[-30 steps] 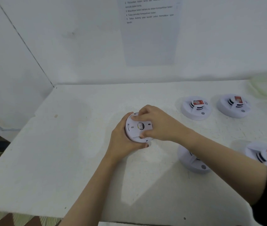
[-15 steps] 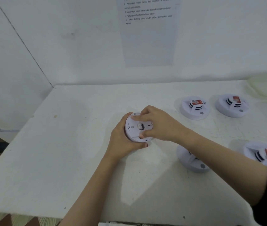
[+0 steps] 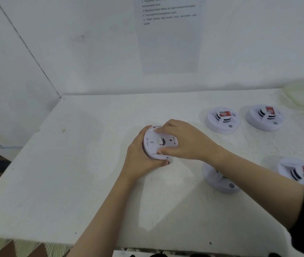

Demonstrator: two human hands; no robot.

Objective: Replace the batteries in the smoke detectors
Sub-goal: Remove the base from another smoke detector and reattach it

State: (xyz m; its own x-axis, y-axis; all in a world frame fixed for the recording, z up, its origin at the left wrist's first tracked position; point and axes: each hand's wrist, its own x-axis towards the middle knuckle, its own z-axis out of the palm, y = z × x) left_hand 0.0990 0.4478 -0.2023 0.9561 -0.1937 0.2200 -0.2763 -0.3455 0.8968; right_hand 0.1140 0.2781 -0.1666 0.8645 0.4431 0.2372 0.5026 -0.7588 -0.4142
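A white smoke detector (image 3: 155, 143) is held just above the middle of a white table (image 3: 58, 182), tilted so its flat back faces the camera. It is cupped from the nine o'clock side by the left hand (image 3: 140, 160), whose fingers are wrapped around its rim. The right hand (image 3: 182, 140) is closed over its three o'clock half, fingertips pressed on the back plate. Four more detectors are seen: two at two o'clock (image 3: 222, 120) (image 3: 265, 117), one at four o'clock under the right forearm (image 3: 218, 179), one at the right edge (image 3: 303, 173).
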